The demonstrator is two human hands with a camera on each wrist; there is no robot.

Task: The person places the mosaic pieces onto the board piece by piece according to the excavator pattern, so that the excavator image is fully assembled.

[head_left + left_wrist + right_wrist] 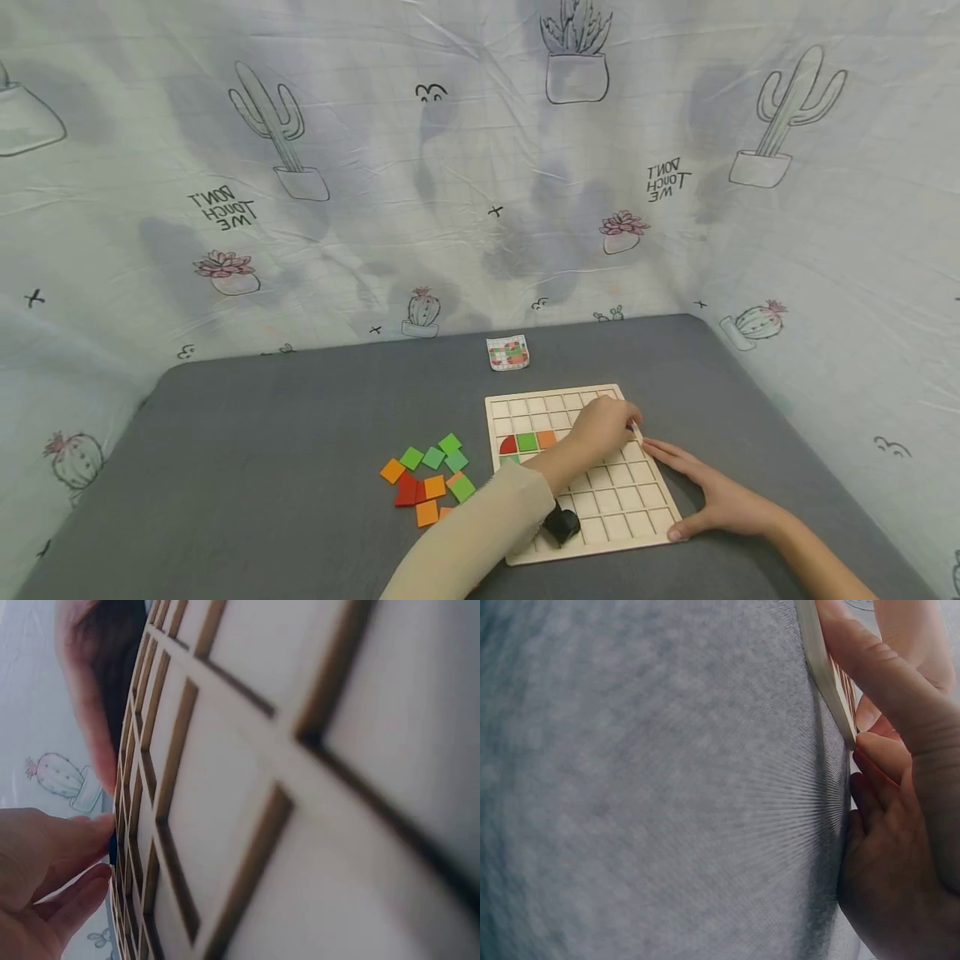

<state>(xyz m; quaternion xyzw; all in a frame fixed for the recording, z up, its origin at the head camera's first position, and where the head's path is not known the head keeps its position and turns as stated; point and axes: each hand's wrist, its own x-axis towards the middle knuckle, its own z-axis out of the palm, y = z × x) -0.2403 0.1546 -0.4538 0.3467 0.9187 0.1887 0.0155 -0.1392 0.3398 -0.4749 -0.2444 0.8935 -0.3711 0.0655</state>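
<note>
My left hand (pixel 602 423) reaches across the pale wooden grid board (pixel 633 525) to its right side. Its thumb and fingers pinch a small dark blue piece (pixel 113 847), mostly hidden by the fingertips. My right hand (pixel 731 502) lies at the board's right edge, fingers stretched out, with the thumb near the front corner and the fingertips farther back, close to the left hand. In the board's left part sit a red rounded tile (pixel 507 444), a green tile (pixel 527 442) and an orange tile (pixel 547 438); the left forearm covers some cells below them.
Left of the board lie several loose green, orange and red tiles (pixel 426 512), partly hidden by the left sleeve. A small card with a coloured pattern (pixel 507 353) lies behind the board on the grey table (pixel 300 483). A black device (pixel 562 525) is at the left wrist.
</note>
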